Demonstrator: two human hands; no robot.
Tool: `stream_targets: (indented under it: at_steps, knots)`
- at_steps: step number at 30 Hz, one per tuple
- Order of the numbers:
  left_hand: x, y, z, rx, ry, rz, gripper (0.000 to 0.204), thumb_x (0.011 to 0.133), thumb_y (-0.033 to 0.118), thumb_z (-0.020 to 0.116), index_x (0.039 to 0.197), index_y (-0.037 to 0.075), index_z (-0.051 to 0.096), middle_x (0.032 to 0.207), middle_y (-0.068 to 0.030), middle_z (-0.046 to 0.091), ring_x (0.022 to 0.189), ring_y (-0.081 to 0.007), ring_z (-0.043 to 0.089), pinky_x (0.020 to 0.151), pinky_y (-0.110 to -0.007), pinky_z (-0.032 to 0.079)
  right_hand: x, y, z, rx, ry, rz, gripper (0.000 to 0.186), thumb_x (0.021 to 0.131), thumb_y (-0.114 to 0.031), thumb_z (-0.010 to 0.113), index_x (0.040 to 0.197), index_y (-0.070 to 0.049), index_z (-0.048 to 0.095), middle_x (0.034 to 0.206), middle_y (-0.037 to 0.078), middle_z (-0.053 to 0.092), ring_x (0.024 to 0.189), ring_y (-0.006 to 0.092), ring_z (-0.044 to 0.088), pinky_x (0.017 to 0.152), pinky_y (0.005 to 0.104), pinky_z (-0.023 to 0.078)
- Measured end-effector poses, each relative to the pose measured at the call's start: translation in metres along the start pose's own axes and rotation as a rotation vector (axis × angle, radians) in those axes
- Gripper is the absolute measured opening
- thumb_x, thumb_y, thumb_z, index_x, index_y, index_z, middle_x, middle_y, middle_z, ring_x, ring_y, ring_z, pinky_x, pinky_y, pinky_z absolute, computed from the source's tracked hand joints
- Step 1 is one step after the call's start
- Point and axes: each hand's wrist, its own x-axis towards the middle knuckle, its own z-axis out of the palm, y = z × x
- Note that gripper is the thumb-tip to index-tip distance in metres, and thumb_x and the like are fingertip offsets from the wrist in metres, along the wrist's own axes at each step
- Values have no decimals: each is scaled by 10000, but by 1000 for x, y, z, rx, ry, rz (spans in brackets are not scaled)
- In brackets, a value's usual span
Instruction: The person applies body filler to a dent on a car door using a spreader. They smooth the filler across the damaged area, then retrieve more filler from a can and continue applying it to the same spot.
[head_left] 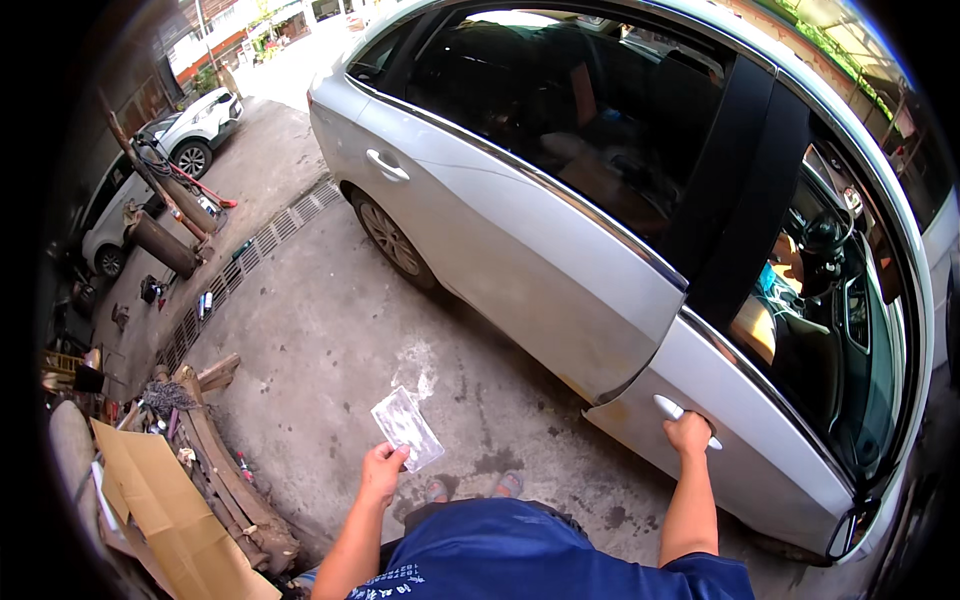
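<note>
Between the thumb and fingers of my left hand (383, 470) is a flat, clear plastic packet (408, 428) with whitish patches, held by its lower left edge over the concrete. What it contains, I cannot make out. My right hand (689, 433) is wrapped round the white door handle (668, 406) of a silver car's front door (735, 430). That door's rear edge stands slightly out from the rear door (530, 270). Through the lowered front window, a steering wheel (826, 230) and a light blue item on the seat show.
Split logs (230, 470) and a flattened cardboard box (175, 505) lie at the lower left. A drain grate (265, 250) crosses the concrete floor. Beyond it stand a rusty metal cylinder (160, 243) and a parked white car (205, 122). My feet are close to the silver car.
</note>
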Motion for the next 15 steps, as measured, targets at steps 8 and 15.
stream_targets:
  at_steps: [8, 15]
  knots:
    - [-6, 18, -9, 94, -36, 73, 130, 876, 130, 641, 887, 2, 653, 774, -15, 639, 701, -96, 567, 662, -257, 458, 38, 14, 7, 25, 30, -14, 409, 699, -268, 643, 982, 26, 670, 1007, 246, 661, 961, 378, 638, 878, 438, 494]
    - [-29, 18, -41, -18, -81, 97, 113, 886, 122, 641, 909, 12, 639, 822, -20, 648, 721, -87, 576, 678, -250, 466, -46, -6, 6, 42, 549, -143, 338, 803, -187, 651, 1073, -1, 567, 1092, 158, 577, 1090, 347, 501, 905, 448, 433]
